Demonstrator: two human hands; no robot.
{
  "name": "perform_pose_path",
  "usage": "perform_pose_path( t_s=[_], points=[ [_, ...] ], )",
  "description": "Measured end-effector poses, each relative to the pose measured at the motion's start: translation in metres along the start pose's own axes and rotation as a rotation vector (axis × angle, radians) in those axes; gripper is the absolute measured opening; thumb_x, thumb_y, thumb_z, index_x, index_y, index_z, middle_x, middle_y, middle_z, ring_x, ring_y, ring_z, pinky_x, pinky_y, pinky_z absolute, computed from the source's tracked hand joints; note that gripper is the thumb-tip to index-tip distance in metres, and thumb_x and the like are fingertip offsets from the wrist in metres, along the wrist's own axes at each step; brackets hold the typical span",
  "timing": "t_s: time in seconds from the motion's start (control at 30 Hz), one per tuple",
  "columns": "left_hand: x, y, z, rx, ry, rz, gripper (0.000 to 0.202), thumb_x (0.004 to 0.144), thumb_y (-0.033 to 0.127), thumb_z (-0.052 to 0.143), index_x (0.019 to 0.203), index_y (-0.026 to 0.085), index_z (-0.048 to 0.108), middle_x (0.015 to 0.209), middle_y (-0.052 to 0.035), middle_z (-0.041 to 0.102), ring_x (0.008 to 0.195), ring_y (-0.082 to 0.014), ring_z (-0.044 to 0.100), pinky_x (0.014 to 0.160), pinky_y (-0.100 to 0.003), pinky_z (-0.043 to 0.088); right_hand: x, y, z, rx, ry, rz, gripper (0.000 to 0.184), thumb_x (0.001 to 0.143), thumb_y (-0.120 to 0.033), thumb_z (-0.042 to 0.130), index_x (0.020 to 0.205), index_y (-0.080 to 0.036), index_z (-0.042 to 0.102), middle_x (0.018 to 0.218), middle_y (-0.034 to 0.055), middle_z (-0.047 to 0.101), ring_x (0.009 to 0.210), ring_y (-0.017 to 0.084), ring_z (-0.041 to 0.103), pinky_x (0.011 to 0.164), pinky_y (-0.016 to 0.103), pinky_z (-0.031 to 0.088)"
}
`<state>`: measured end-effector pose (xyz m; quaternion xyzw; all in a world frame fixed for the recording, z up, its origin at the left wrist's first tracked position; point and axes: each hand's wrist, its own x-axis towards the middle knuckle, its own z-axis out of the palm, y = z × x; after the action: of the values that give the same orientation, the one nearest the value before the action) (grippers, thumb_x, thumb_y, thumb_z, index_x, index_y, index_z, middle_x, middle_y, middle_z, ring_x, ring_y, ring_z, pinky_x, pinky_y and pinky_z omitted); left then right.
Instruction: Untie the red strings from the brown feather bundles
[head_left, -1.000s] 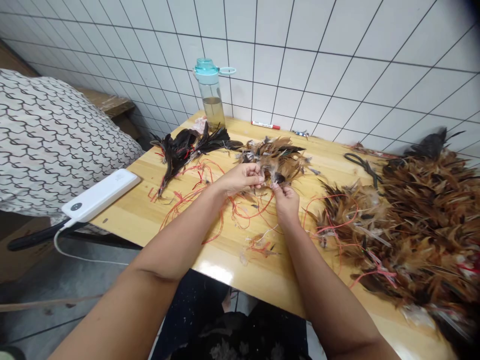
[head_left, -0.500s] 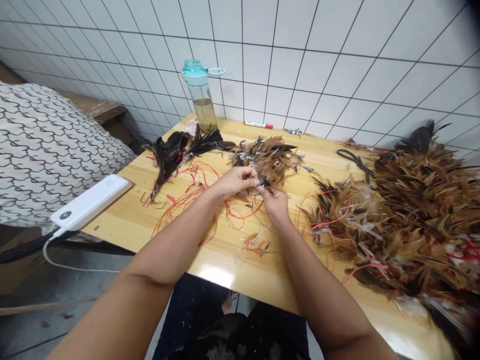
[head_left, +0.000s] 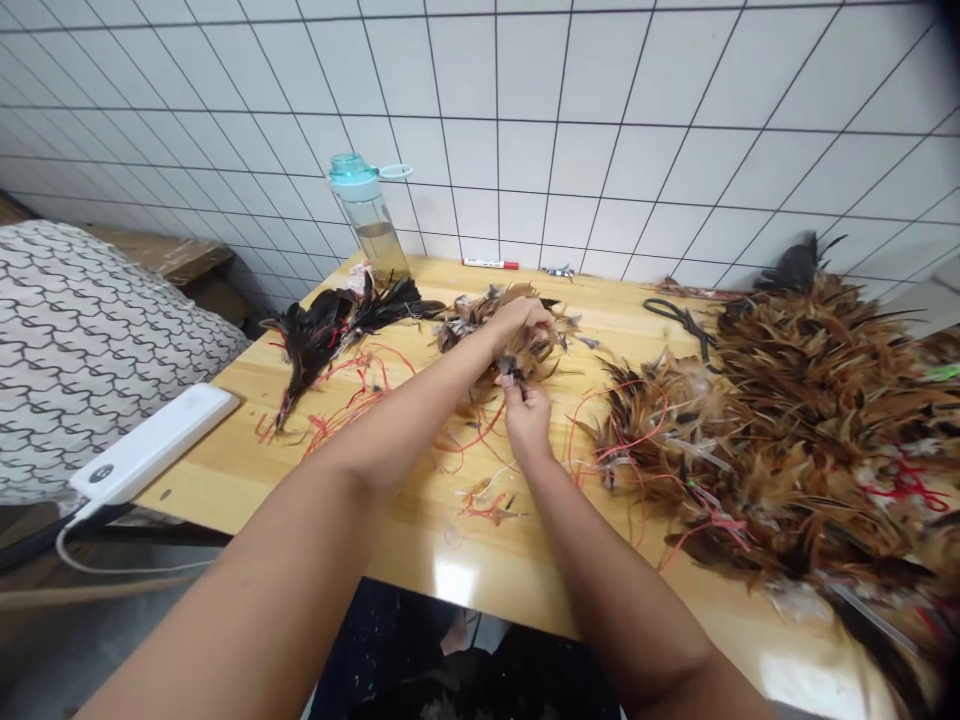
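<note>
My right hand (head_left: 527,415) is closed, its thumb and fingers pinching small dark feathers (head_left: 511,366) by their lower end. Beyond it, my left hand (head_left: 531,316) reaches over a small pile of brown feathers (head_left: 476,318). Its fingers point down into the pile, and their tips are blurred and partly hidden. Red string (head_left: 360,392) lies in loose loops on the wooden table (head_left: 409,545), left of my hands and partly under my left forearm. Short red scraps (head_left: 487,507) lie in front of my right hand.
Black feathers (head_left: 311,335) and a water bottle (head_left: 375,230) stand at the back left. A large heap of brown feathers (head_left: 817,400) covers the right side, with black-handled scissors (head_left: 686,318) beside it. A red marker (head_left: 490,264) lies near the tiled wall; a white power bank (head_left: 157,440) overhangs the left edge.
My left hand has left my right fingertips and moved forward and right onto the brown feather pile. My right hand keeps its pinch on the dark feathers. The camera view has shifted slightly.
</note>
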<state>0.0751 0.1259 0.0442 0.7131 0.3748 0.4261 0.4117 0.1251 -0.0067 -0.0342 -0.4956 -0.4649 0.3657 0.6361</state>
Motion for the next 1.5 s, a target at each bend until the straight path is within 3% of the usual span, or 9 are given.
perform_pose_path(
  t_s=[0.23,0.47,0.6,0.7,0.83,0.93,1.2,1.37,1.5],
  points=[
    [0.02,-0.035,0.026,0.455,-0.243,0.191,0.013,0.059,0.009,0.07,0.059,0.017,0.059,0.066,-0.0017,0.05,0.081,-0.0195,0.048,0.095,-0.034,0.031,-0.002,-0.002,0.0,-0.108,-0.044,-0.092,0.019,0.078,-0.032,0.056,0.066,-0.021,0.067,0.076,0.0072,0.069,0.08,0.024,0.063,0.082,0.038,0.048],
    [0.017,-0.024,0.013,0.657,-0.202,0.285,0.008,0.071,0.021,0.062,0.073,0.018,0.07,0.08,-0.0071,0.064,0.084,-0.0217,0.055,0.093,-0.037,0.036,-0.004,-0.008,0.001,-0.068,-0.039,-0.079,0.018,0.079,-0.03,0.056,0.071,-0.021,0.07,0.081,0.0063,0.072,0.085,0.022,0.064,0.083,0.034,0.048],
    [-0.009,-0.002,-0.015,0.726,-0.096,0.177,0.021,0.078,0.022,0.052,0.082,0.015,0.072,0.081,-0.0067,0.068,0.079,-0.02,0.058,0.079,-0.032,0.044,0.0,-0.004,0.002,0.078,0.071,0.08,0.028,0.081,-0.04,0.055,0.077,-0.016,0.07,0.083,0.0075,0.073,0.082,0.021,0.065,0.081,0.034,0.049],
    [-0.042,0.009,-0.04,0.747,0.003,0.138,0.024,0.081,0.021,0.05,0.089,0.016,0.072,0.091,-0.0065,0.071,0.086,-0.0194,0.061,0.082,-0.031,0.045,0.004,-0.003,0.001,0.146,0.124,0.17,0.036,0.078,-0.047,0.057,0.077,-0.013,0.07,0.081,0.0086,0.072,0.08,0.02,0.065,0.08,0.033,0.049],
    [-0.091,0.01,-0.067,0.745,0.085,0.051,0.021,0.082,0.024,0.055,0.096,0.019,0.069,0.092,-0.0044,0.072,0.087,-0.018,0.062,0.082,-0.029,0.045,0.008,-0.006,-0.003,0.124,0.173,0.145,0.041,0.073,-0.052,0.06,0.076,-0.012,0.068,0.077,0.0081,0.071,0.078,0.019,0.062,0.078,0.032,0.049],
    [-0.118,0.007,-0.079,0.759,0.05,0.029,0.015,0.082,0.022,0.053,0.087,0.018,0.068,0.086,-0.0044,0.07,0.083,-0.0171,0.06,0.079,-0.029,0.044,0.009,-0.007,-0.004,0.092,0.182,0.123,0.04,0.074,-0.051,0.059,0.075,-0.012,0.068,0.078,0.0083,0.071,0.078,0.019,0.062,0.076,0.032,0.049],
    [-0.148,0.0,-0.082,0.626,0.077,0.028,0.011,0.082,0.022,0.052,0.08,0.016,0.06,0.08,-0.0025,0.063,0.076,-0.014,0.055,0.07,-0.025,0.041,0.009,0.002,-0.006,-0.124,0.029,0.034,0.03,0.076,-0.043,0.06,0.077,-0.015,0.071,0.081,0.0078,0.072,0.08,0.021,0.063,0.082,0.035,0.047],
    [-0.15,0.004,-0.078,0.592,-0.037,0.044,0.011,0.085,0.02,0.048,0.085,0.016,0.058,0.072,0.0013,0.061,0.064,-0.0103,0.052,0.063,-0.022,0.039,0.009,0.005,-0.008,-0.319,0.009,-0.026,0.026,0.076,-0.04,0.061,0.063,-0.017,0.065,0.071,0.0058,0.066,0.071,0.019,0.058,0.074,0.033,0.047],
    [-0.15,0.004,-0.079,0.689,-0.111,0.183,0.012,0.087,0.015,0.047,0.088,0.016,0.059,0.081,-0.0016,0.064,0.072,-0.0117,0.056,0.069,-0.022,0.041,0.006,0.001,-0.008,-0.426,-0.039,-0.097,0.027,0.077,-0.036,0.057,0.058,-0.018,0.059,0.072,0.006,0.064,0.072,0.018,0.056,0.073,0.032,0.045]
  ],
)
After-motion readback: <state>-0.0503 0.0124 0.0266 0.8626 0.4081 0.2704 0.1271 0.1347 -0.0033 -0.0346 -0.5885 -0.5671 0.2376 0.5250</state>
